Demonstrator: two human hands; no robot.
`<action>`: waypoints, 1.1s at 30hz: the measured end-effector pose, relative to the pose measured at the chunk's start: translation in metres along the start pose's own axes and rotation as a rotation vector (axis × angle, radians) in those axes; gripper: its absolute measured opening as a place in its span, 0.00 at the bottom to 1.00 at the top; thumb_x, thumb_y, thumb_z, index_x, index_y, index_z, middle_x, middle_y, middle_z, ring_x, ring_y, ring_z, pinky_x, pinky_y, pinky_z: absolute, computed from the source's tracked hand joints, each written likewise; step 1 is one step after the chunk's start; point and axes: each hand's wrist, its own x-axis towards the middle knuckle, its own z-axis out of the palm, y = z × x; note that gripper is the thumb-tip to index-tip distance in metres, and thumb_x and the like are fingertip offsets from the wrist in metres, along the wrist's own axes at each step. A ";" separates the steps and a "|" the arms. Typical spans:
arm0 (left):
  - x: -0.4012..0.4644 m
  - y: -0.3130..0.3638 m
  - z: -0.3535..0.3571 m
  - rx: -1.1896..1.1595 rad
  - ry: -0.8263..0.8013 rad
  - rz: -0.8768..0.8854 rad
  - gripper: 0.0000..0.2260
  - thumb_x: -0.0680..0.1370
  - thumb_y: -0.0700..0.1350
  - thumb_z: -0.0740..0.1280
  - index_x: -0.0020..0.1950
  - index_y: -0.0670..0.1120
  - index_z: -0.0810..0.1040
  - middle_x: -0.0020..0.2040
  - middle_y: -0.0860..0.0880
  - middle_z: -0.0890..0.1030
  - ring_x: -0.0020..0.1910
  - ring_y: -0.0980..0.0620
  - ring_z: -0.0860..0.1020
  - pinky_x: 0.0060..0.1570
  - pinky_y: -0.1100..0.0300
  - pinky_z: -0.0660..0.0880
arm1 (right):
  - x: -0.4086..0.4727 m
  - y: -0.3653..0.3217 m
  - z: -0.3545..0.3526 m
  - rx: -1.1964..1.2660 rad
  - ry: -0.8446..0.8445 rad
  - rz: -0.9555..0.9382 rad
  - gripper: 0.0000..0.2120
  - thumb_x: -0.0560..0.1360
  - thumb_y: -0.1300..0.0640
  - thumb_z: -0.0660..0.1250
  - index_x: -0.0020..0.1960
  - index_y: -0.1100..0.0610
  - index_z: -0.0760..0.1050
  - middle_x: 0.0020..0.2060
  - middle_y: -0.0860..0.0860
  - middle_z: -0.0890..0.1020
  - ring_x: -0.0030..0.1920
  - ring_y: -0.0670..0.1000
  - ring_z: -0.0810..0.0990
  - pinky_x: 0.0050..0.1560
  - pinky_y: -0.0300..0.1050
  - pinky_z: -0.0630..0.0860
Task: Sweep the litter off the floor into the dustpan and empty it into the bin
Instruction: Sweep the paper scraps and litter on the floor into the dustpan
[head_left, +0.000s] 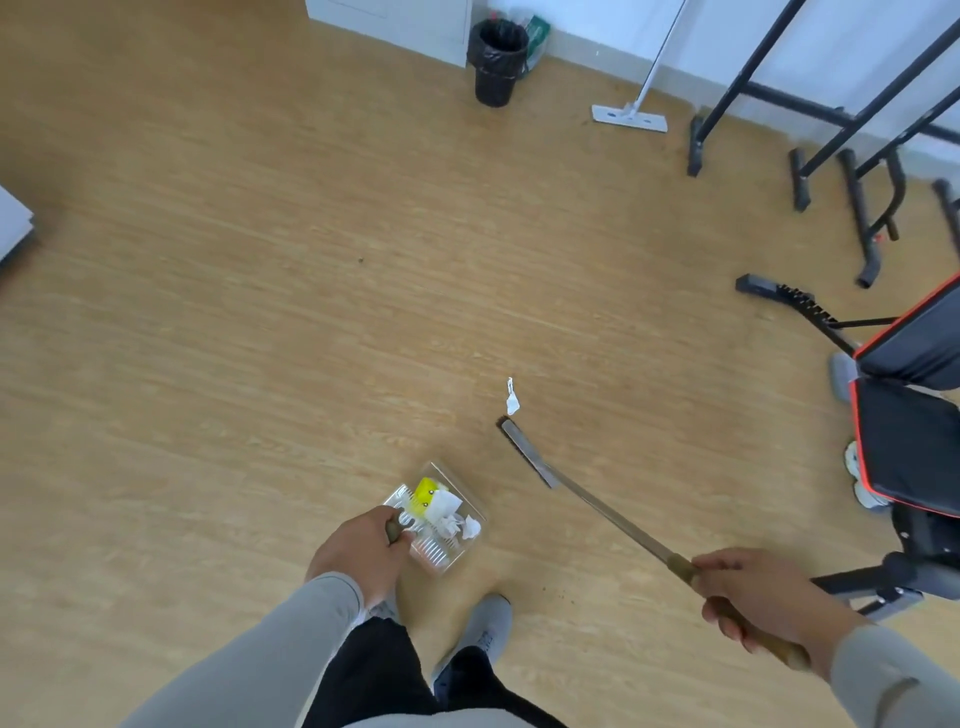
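**A:** status on fingers?

**B:** my left hand (361, 548) is wrapped on the dustpan (435, 517) handle, fingers (404, 531) clenched round it. My right hand (756, 595) grips the broom (597, 504) at the brown upper handle, fingers curled tight.

**A:** dustpan?

**B:** clear plastic, low over the floor (260, 312) just ahead of my shoes (480, 631). Can't tell if it's touching the floor. Inside it: a yellow piece (427, 491) and crumpled white paper (449, 514), bunched together.

**A:** broom head?

**B:** narrow, dark bristles, angled out ahead and to the right of the dustpan, apart from it. Shaft runs back diagonally to my right hand.

**A:** litter left?

**B:** one white scrap (512, 397) on the floor, just beyond the far end of the broom head, nearly touching. Small dark speck (359, 259) further out mid-floor.

**A:** bin?

**B:** black bin (497, 65) with black liner, far end by the wall, well apart from me. White mop (631, 111) leans on the wall to its right. Black bench (906, 410) with red trim at my right.
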 end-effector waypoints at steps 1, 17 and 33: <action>0.002 0.000 -0.006 0.001 -0.006 0.012 0.09 0.79 0.56 0.64 0.58 0.60 0.78 0.43 0.57 0.81 0.42 0.51 0.81 0.46 0.56 0.79 | -0.004 -0.004 0.004 0.032 0.005 0.009 0.07 0.81 0.65 0.66 0.58 0.59 0.76 0.30 0.61 0.81 0.23 0.54 0.72 0.23 0.39 0.65; 0.078 0.037 -0.039 0.055 -0.071 0.050 0.11 0.79 0.55 0.64 0.58 0.52 0.78 0.46 0.54 0.83 0.47 0.49 0.81 0.52 0.53 0.80 | -0.001 -0.058 0.004 -0.023 0.135 -0.010 0.13 0.79 0.62 0.67 0.64 0.55 0.76 0.28 0.56 0.81 0.23 0.52 0.73 0.24 0.40 0.65; 0.106 0.074 -0.002 0.171 0.015 -0.033 0.12 0.81 0.57 0.60 0.62 0.58 0.76 0.48 0.54 0.84 0.47 0.47 0.82 0.50 0.55 0.79 | 0.161 -0.150 -0.022 -0.379 0.100 -0.111 0.08 0.80 0.60 0.64 0.58 0.55 0.78 0.30 0.55 0.80 0.26 0.53 0.75 0.28 0.42 0.70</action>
